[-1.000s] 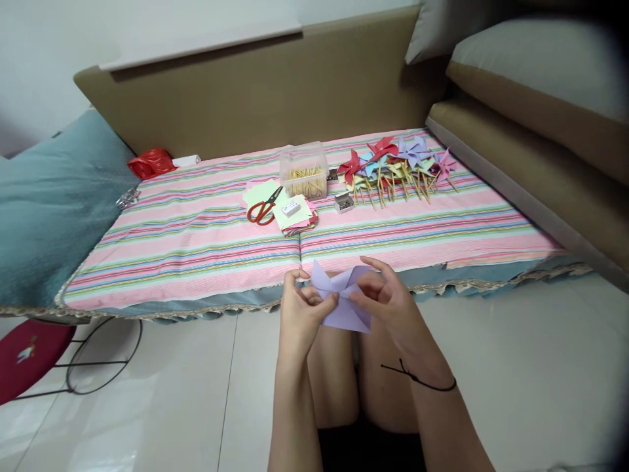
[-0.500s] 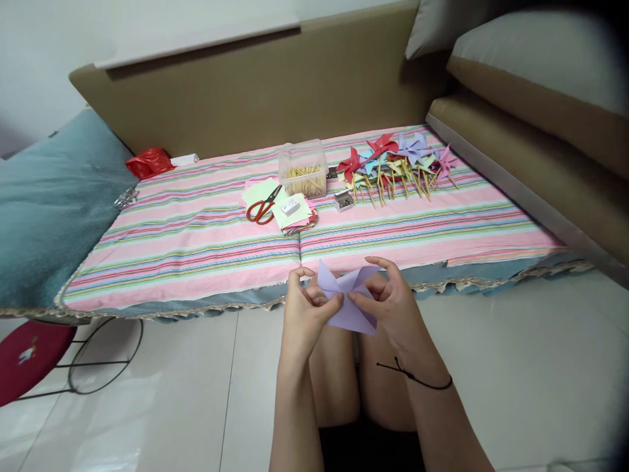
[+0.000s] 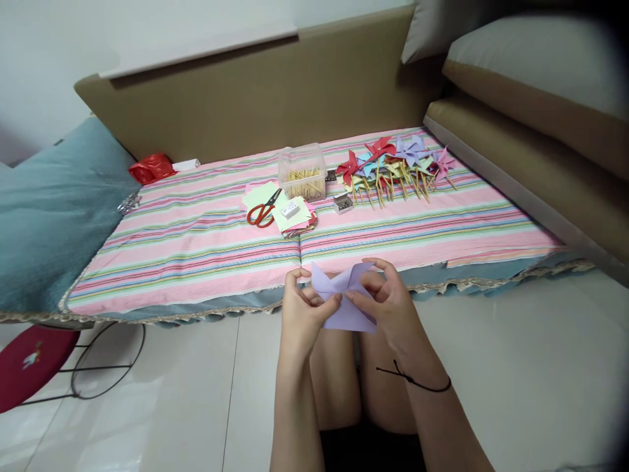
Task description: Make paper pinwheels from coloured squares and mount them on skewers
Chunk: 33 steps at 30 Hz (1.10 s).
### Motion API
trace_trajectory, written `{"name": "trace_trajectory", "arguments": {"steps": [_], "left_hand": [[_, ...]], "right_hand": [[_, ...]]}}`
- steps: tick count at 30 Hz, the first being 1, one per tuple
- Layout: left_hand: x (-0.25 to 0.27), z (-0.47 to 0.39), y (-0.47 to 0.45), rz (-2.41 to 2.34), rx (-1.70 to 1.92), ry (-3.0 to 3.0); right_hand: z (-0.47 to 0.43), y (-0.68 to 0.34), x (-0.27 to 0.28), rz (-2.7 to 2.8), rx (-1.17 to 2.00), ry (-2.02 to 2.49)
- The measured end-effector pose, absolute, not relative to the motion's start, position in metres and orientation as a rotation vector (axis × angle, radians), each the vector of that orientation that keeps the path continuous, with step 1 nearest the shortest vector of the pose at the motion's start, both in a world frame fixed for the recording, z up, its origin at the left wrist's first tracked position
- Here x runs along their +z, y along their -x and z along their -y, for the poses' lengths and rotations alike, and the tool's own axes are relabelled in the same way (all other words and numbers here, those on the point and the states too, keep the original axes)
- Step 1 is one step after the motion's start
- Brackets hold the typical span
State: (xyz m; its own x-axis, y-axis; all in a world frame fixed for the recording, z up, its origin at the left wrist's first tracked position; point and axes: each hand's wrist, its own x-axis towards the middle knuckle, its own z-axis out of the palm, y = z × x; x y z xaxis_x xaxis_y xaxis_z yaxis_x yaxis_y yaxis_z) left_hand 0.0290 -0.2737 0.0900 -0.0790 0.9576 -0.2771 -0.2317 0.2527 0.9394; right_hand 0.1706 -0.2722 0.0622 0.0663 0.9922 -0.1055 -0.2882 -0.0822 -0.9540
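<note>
A purple paper pinwheel blade sheet (image 3: 348,317) is held between both hands above my knees, its upper corners bent in toward the middle. My left hand (image 3: 309,305) pinches it from the left, thumb pressed near the centre. From the right, my right hand (image 3: 388,298) grips it the same way, with thumb on the centre and index finger raised by the upper right corner. The fingers behind the paper are partly hidden. A black cord bracelet (image 3: 417,381) circles the right wrist.
Ahead, a striped cloth (image 3: 196,255) covers the sofa seat. On it lie scissors (image 3: 261,215), paper sheets (image 3: 255,195), a clear box of sticks (image 3: 302,180), a small box of pins (image 3: 343,203) and several finished pinwheels (image 3: 393,160). A red stool (image 3: 34,367) stands at left.
The purple paper has shifted and turned slightly in my fingers, its lower edge now more level. Both hands keep their pinch. The camera view has moved a little.
</note>
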Motion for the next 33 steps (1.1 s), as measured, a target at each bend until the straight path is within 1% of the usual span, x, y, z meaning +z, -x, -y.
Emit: {"name": "trace_trajectory", "arguments": {"steps": [5, 13, 17, 25, 33], "left_hand": [[0.092, 0.272, -0.027, -1.180, 1.355, -0.620], [0.092, 0.269, -0.040, -1.131, 1.606, -0.418], [0.089, 0.270, -0.046, -1.193, 1.633, -0.436], [0.083, 0.272, -0.053, -1.250, 1.650, -0.529], [0.082, 0.274, -0.055, -1.251, 1.616, -0.601]], "right_hand": [[0.269, -0.172, 0.070, 0.647, 1.493, 0.965], [0.271, -0.169, 0.058, 0.871, 1.695, 0.730], [0.271, -0.162, 0.056, 0.867, 1.690, 0.675], [0.272, -0.153, 0.048, 0.772, 1.550, 0.841], [0.274, -0.144, 0.053, 0.636, 1.466, 0.944]]}}
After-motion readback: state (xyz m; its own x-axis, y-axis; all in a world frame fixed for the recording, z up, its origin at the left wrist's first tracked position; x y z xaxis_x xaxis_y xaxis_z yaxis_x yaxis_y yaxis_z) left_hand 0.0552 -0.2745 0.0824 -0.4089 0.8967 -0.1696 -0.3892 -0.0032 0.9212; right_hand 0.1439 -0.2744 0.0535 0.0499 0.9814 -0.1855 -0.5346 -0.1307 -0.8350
